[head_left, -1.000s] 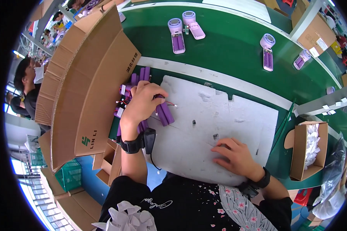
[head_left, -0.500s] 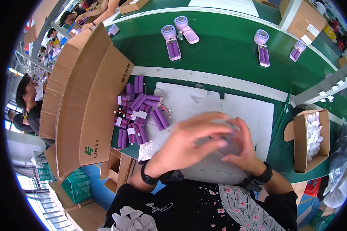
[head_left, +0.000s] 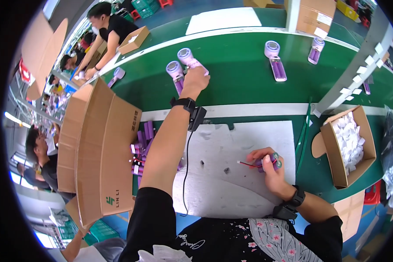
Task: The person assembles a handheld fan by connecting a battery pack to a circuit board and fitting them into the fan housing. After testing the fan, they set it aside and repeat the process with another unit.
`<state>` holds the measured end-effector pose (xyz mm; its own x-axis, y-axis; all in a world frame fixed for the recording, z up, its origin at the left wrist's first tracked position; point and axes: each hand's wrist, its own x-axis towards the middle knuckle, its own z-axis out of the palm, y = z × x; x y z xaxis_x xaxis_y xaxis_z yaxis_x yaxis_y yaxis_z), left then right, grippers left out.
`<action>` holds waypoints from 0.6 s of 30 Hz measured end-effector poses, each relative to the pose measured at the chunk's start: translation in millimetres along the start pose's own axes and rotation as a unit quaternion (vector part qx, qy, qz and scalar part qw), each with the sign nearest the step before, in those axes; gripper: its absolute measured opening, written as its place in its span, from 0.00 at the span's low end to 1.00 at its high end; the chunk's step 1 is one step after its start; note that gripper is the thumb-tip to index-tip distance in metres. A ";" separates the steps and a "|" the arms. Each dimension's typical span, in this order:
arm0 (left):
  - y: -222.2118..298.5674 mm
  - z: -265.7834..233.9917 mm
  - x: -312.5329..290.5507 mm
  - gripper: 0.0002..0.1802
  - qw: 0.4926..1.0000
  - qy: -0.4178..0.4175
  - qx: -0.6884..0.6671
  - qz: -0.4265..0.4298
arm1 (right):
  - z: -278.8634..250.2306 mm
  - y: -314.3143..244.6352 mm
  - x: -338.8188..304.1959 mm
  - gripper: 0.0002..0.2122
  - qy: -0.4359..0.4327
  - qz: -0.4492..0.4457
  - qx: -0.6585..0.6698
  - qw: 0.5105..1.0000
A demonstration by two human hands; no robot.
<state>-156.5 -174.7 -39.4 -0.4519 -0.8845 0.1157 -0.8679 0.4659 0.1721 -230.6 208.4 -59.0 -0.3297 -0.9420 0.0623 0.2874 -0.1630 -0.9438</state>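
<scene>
My left hand (head_left: 195,83) is stretched far forward over the green surface, its fingers closed on the handle of a lilac handheld fan (head_left: 199,65). Beside it lies a second lilac fan (head_left: 175,72) with purple cells in its handle, partly covered by the hand. My right hand (head_left: 273,177) grips a purple battery pack (head_left: 275,159) over the pale board (head_left: 222,192); red and black wires with a white plug stick out from it toward the left. A pile of purple battery packs (head_left: 146,135) lies left of the board, partly hidden behind my left forearm.
A tall cardboard box (head_left: 113,153) stands at the left. On the right are a small carton (head_left: 364,163) of white pieces, green straps (head_left: 302,135) and a metal post (head_left: 358,74). More fans (head_left: 278,70) lie farther along the green surface (head_left: 236,78). Co-workers sit at the left.
My hands were together over the board, blurred; now they are apart. The left has reached forward onto a fan, while the right has stayed over the board with the battery pack.
</scene>
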 end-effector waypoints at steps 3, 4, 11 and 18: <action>12.4 5.6 5.7 0.34 0.997 -0.068 -0.001 0.021 | -4.4 0.1 0.9 0.18 0.009 -0.005 -0.008 1.000; 13.7 8.6 4.3 0.32 0.998 -0.058 -0.020 0.019 | -5.7 -0.9 2.4 0.19 0.010 -0.006 0.000 1.000; 17.1 15.5 2.9 0.20 0.990 0.092 -0.105 0.012 | -3.6 -0.1 6.2 0.20 0.013 -0.012 0.013 1.000; 34.8 11.0 0.8 0.13 0.996 0.000 -0.072 0.044 | 2.9 1.6 4.7 0.26 0.036 -0.039 0.029 0.998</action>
<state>-189.4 -159.4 -44.0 -0.5246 -0.8404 0.1364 -0.7869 0.5398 0.2990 -229.1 202.9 -59.3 -0.4167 -0.9025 0.1086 0.3093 -0.2532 -0.9166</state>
